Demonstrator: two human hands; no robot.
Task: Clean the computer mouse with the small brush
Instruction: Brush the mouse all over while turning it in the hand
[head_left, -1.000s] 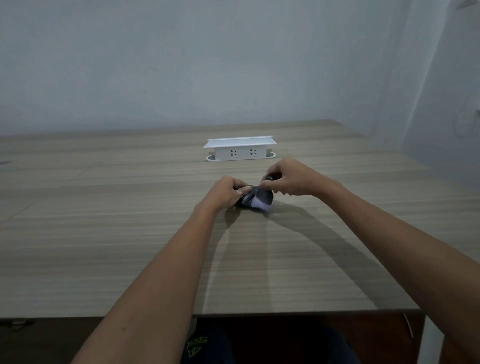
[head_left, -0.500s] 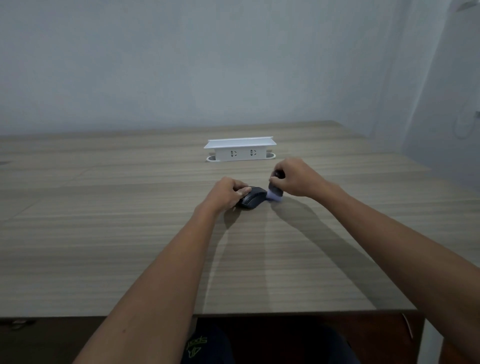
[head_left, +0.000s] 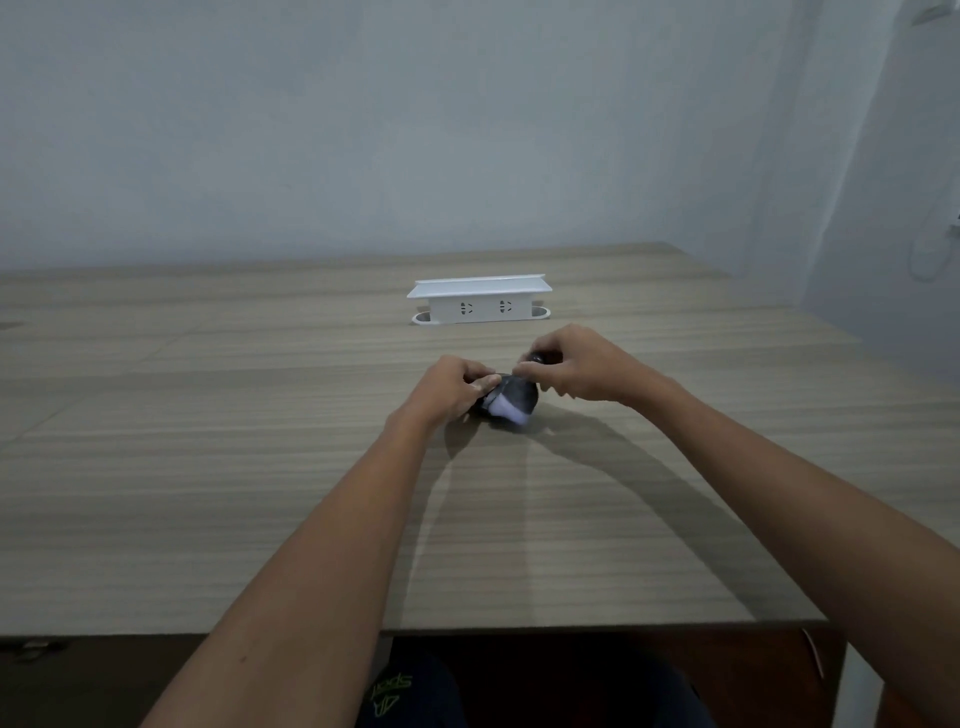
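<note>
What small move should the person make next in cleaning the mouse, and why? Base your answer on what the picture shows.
Probably sweep the brush back across the mouse toward the right hand. The pale bristles lie on the mouse's near-left side, the left hand steadies it on the table, and its right part is uncovered.

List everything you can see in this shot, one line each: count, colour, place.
computer mouse: one, dark grey, on the table between the two hands
small brush: one, pale bristles, dark handle end showing above the right hand, bristles on the mouse
socket box: one, white, on the table beyond the hands
table: one, light wood grain, fills the foreground
wall: pale grey, behind the table
left hand: one, steadying the mouse
right hand: one, closed on the brush
</note>
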